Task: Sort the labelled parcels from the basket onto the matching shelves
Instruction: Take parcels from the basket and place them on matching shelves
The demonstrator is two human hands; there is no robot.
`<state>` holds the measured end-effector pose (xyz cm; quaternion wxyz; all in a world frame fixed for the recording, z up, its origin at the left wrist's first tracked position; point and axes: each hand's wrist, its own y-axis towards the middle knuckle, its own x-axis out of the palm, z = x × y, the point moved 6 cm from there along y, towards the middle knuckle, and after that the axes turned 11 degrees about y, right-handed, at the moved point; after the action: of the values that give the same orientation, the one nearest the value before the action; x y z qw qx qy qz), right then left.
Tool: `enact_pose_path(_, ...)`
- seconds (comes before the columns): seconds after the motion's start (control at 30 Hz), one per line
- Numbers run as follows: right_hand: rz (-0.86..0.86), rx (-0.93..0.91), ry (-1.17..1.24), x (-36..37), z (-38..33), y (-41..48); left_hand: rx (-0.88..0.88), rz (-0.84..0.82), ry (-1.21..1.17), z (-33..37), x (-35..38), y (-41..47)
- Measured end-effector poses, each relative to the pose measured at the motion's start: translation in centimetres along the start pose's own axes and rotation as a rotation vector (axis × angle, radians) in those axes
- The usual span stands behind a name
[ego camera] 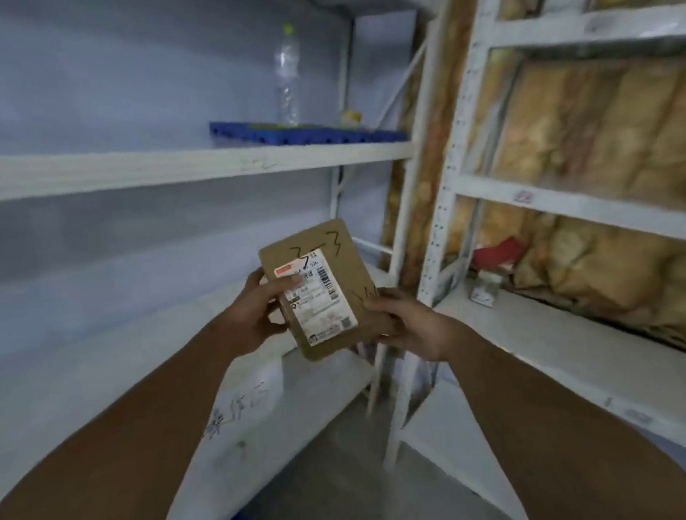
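Now mid-sort | parcel (321, 280) marked 3-3, centre of frame, held up before the shelves (141, 171) | left hand (255, 309) grips its left edge, right hand (406, 324) grips its lower right corner | not yet shelved; matching shelf left to find, I judge

One parcel (335, 256), two hands (251, 312) (408, 324), one bottle (288, 75), one blue tray (311, 138)

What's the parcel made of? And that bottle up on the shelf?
The parcel looks like matte brown cardboard, with a white paper label stuck on. The bottle seems thin clear plastic: you see through it. The shelf is probably white-painted metal.
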<state>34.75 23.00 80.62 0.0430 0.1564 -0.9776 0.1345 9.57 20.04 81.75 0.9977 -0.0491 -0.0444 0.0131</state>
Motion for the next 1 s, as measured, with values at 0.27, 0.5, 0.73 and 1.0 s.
enact_pose_path(0.27, 0.352, -0.241, 0.193, -15.6, -7.7, -18.0, 0.207, -0.376, 0.101, 8.3, 24.1, -5.3)
enact_pose_path(0.5, 0.484, -0.289, 0.066, -25.7, -8.7, -35.8, 0.281, -0.72, 0.207, 10.3, 41.1, -13.2)
enact_pose_path(0.73, 0.611, -0.352, 0.043, -33.0, -7.0, -50.7, 0.28, -0.86, 0.272, 9.2, 53.4, -22.0)
enact_pose_path(1.0, 0.648, -0.402, 0.04, -36.9, -6.4, -57.7, 0.294, -0.912, 0.209, 8.9, 60.1, -27.2)
